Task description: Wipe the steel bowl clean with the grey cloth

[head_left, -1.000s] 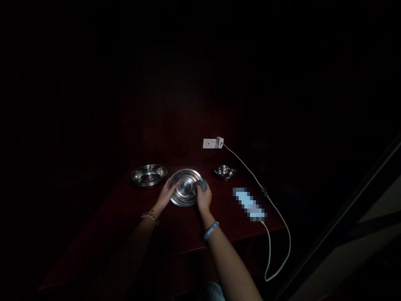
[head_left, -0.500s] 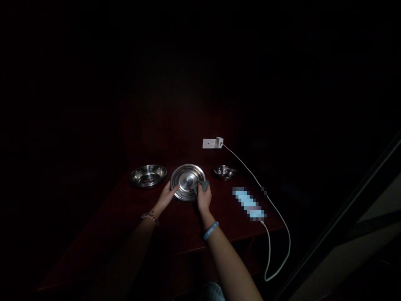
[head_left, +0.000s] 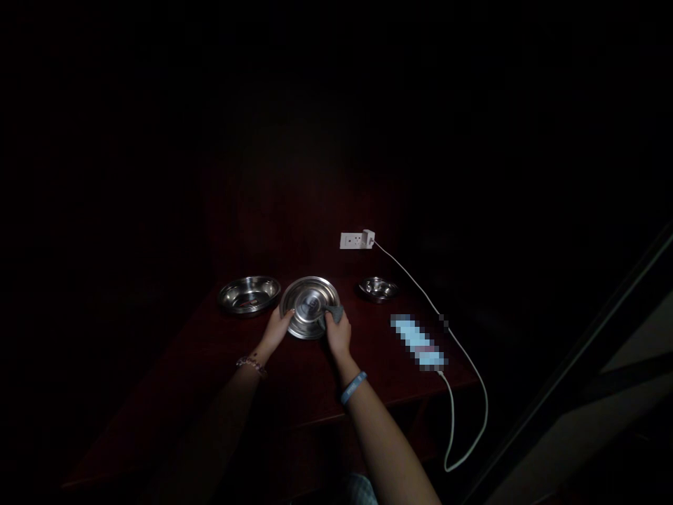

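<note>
A round, shiny metal plate (head_left: 309, 303) is held tilted above the dark red table, its face toward me. On its left rim, my left hand (head_left: 275, 330) grips with the thumb over the face and the other fingers behind. At the lower right edge, my right hand (head_left: 339, 332) pinches a grey cloth (head_left: 333, 315) against the plate, thumb on top. To the left stands a larger steel basin (head_left: 249, 294) with a small label inside. A smaller steel bowl (head_left: 377, 288) stands to the right.
A pixelated, light blue device (head_left: 417, 340) lies on the table (head_left: 221, 372) at the right. Its white cable (head_left: 476, 365) loops past the table edge up to a charger (head_left: 368, 238) in the wall socket (head_left: 349, 241). The surroundings are very dark.
The plate has shifted slightly left and turned a little in my hands. My right hand and the cloth have moved a bit left and down along its edge.
</note>
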A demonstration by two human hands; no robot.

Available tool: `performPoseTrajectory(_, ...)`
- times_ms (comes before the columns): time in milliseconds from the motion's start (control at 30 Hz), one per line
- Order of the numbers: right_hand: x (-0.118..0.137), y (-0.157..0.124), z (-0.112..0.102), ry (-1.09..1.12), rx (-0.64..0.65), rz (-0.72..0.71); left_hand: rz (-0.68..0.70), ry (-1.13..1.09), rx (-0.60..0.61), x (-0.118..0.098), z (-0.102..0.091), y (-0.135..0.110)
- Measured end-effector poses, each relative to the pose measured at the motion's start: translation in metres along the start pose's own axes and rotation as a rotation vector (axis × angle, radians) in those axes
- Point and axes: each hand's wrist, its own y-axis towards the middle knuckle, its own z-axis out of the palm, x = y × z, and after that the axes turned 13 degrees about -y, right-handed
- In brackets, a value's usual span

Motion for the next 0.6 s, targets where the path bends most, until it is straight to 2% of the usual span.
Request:
performPoseTrajectory(367,0.007,-0.001,-0.006,-0.018,-0.102,0.015,-0.042,0.059,0.047,0.001,-0.006,0.0)
performPoseTrajectory(600,0.006,0.0,-0.003,0.029,-0.166,0.049,-0.038,0.016,-0.005,0.009,-0.007,0.0)
